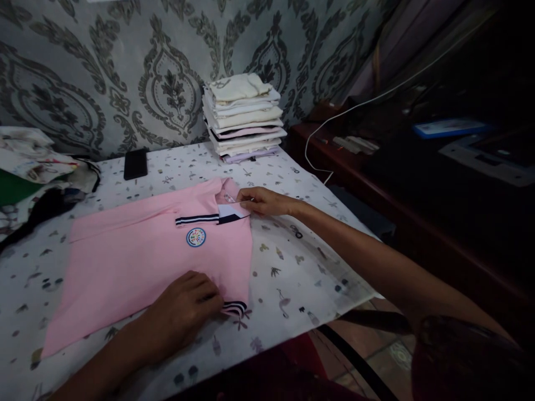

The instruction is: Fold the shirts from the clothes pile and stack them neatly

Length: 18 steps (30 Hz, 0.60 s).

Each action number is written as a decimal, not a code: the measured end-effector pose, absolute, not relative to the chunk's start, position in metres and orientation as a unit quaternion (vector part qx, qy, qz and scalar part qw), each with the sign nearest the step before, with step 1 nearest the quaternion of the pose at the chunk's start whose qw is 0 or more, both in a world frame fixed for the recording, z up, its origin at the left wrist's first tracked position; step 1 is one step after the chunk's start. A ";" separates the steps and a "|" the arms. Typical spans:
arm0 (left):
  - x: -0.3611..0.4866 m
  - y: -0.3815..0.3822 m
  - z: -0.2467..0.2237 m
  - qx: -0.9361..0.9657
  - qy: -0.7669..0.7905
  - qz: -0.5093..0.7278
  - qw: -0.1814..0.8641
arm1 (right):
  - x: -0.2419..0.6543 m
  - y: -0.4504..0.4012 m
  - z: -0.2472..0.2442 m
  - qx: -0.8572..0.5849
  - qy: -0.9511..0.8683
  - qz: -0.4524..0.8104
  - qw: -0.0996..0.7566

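Note:
A pink shirt lies on the white printed tablecloth, its far sleeve folded inward across the chest beside a round badge. Its collar faces right. My right hand pinches the shirt at the collar, by the white and navy part. My left hand rests at the shirt's near edge beside the navy-striped sleeve cuff. Its fingers are curled together, and whether they grip any cloth is hidden beneath them.
A stack of folded clothes stands at the back by the wall. To its left lies a black phone. Loose clothes are heaped at the left. A white cable runs over the dark furniture on the right.

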<state>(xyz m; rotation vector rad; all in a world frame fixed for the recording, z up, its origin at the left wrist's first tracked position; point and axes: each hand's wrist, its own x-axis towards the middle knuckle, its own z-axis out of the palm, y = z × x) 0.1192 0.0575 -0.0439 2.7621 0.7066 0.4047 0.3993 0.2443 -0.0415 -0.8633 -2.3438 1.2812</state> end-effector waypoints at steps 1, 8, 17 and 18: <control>0.119 0.057 -0.043 0.951 0.244 0.130 0.136 | 0.399 0.245 -0.043 -0.305 -0.832 0.433 0.163; 0.117 0.056 -0.039 0.953 0.241 0.099 0.156 | 0.396 0.229 -0.055 -0.387 -0.892 0.204 0.113; 0.121 0.057 -0.037 0.949 0.251 0.131 0.140 | 0.385 0.177 -0.058 -0.303 -0.898 0.175 0.268; 0.121 0.058 -0.034 0.947 0.251 0.136 0.146 | 0.386 0.174 -0.059 -0.268 -0.900 0.214 0.268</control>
